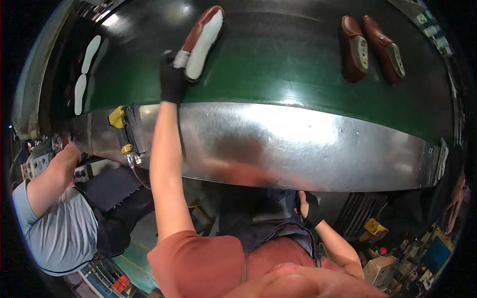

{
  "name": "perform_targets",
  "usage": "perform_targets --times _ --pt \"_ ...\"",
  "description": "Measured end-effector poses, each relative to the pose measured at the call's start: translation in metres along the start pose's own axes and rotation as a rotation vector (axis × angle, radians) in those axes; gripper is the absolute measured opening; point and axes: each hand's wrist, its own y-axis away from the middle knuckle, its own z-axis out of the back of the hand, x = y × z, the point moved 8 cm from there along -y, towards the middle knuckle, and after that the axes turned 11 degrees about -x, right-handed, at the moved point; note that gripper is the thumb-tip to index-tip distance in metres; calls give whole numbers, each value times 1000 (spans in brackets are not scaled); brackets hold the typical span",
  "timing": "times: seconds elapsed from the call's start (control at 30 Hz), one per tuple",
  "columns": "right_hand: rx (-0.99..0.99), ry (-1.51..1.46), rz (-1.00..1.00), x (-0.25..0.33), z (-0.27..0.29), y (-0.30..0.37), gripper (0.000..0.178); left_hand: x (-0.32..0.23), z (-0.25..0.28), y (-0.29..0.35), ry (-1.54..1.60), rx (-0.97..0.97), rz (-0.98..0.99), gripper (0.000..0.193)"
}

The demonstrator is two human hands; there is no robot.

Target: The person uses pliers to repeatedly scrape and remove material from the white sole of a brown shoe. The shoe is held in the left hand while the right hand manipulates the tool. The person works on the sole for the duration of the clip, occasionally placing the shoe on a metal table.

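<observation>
My left hand, in a black glove, reaches far out over the green belt. It is closed at the heel end of a brown shoe; its exact finger placement is partly hidden. The shoe is tipped so that its long white sole-shaped face shows, and a small white piece is between hand and shoe. My right hand, in a black fingerless glove, is low by my dark apron, near the metal edge. Its visible fingers are extended, with nothing seen in them.
A pair of brown shoes stands at the right on the green belt. Two white insoles lie at far left. A yellow-and-black hand tool with a hose lies on the metal ledge. Another person sits at left.
</observation>
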Motion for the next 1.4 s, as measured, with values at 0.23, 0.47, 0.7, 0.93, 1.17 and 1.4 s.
perform_targets --times 0.23,0.47,0.7,0.93,1.17,1.4 --pt "-17 47 11 -25 4 23 52 -62 -43 59 -686 165 -162 63" --pt "-54 -123 67 -74 -2 60 53 -105 81 221 -8 378 0 46" --pt "-63 -308 57 -109 9 148 57 -110 178 396 110 470 -63 95" --pt "160 -260 227 -80 3 229 54 -145 81 486 259 496 -140 31" --pt "375 -569 501 -61 -76 184 49 -117 18 477 886 695 432 63" --pt "897 -1211 32 -23 -98 222 48 -148 33 464 727 619 46 67"
